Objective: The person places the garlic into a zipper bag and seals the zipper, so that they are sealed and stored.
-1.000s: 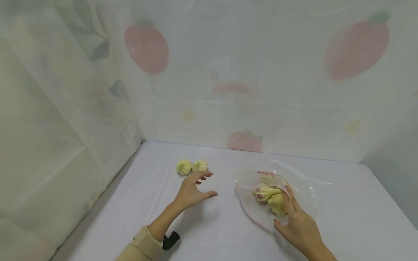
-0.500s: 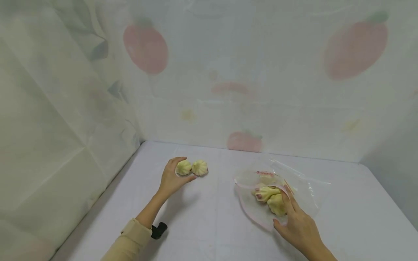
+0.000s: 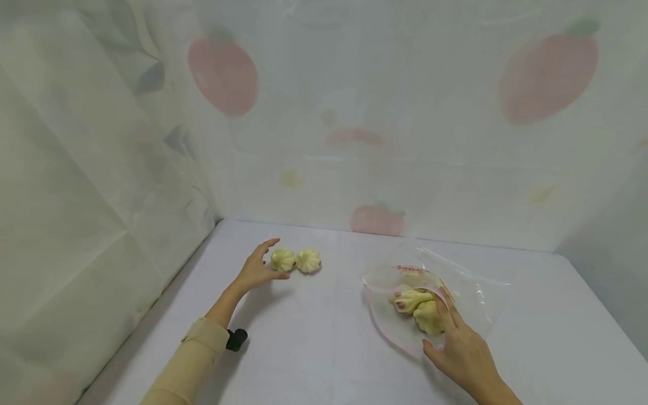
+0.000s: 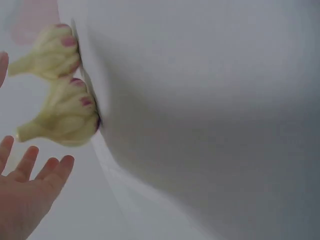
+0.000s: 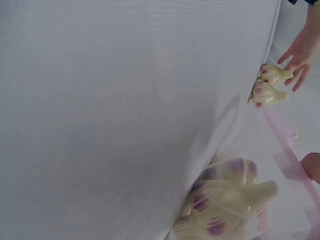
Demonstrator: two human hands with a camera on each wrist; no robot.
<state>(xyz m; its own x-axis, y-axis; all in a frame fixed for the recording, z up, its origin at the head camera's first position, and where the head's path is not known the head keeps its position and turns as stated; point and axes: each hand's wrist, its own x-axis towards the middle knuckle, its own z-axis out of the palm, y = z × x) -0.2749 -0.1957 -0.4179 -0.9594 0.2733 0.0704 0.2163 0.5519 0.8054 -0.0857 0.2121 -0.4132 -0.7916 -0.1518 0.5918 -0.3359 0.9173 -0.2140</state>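
Two pale yellow garlic bulbs [image 3: 296,261] with purple-marked bases sit side by side at the back left of the table. My left hand [image 3: 257,269] is just left of them, thumb and fingers spread around the nearer bulb's side without gripping it. In the left wrist view, the fingers [image 4: 52,175] stand apart from the lower bulb [image 4: 67,117]. On the right lies a clear zip bag [image 3: 387,332] with a pink edge and several garlic bulbs [image 3: 429,318] inside. My right hand [image 3: 463,349] reaches into its mouth, straight fingers partly under the film, thumb spread near the pink edge.
A white cloth covers the table [image 3: 324,349]. Hanging sheets with faded strawberry prints form the back wall [image 3: 435,140] and the left side [image 3: 91,225]. A black wrist camera [image 3: 236,340] sits under the left cuff.
My left hand has moved left, from in front of the two garlic bulbs to their left side, with fingers still spread. The right hand and the bag have stayed in place.
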